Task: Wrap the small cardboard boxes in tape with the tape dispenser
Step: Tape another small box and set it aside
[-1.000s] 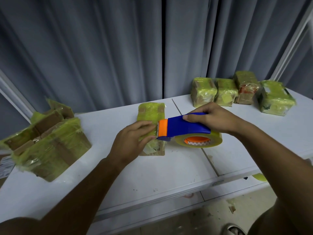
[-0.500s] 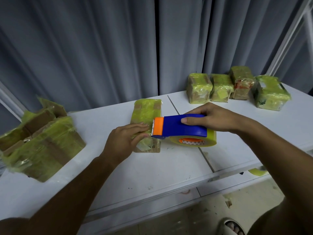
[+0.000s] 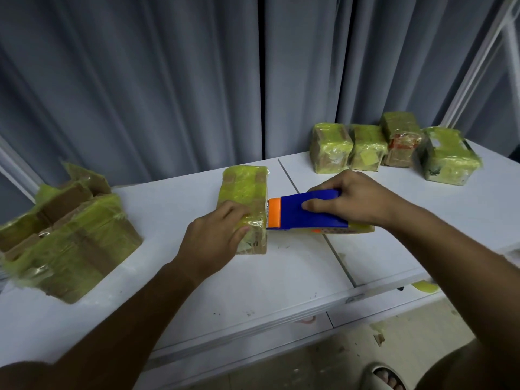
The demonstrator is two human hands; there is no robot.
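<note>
Fingers [image 3: 318, 205] of the right hand [image 3: 351, 202] are curled around the blue and orange plastic tape dispenser [image 3: 298, 211], whose orange end is set against the yellow-taped cardboard box [image 3: 244, 192] on the white table [image 3: 281, 277]. That box is pressed down by the left hand [image 3: 213, 237] with fingers extended.

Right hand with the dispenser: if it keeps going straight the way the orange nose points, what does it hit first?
The box under the left hand. The right hand grips the dispenser with its orange end at the box's right side, seemingly already touching it. Depth is unclear, so contact isn't certain.
</note>
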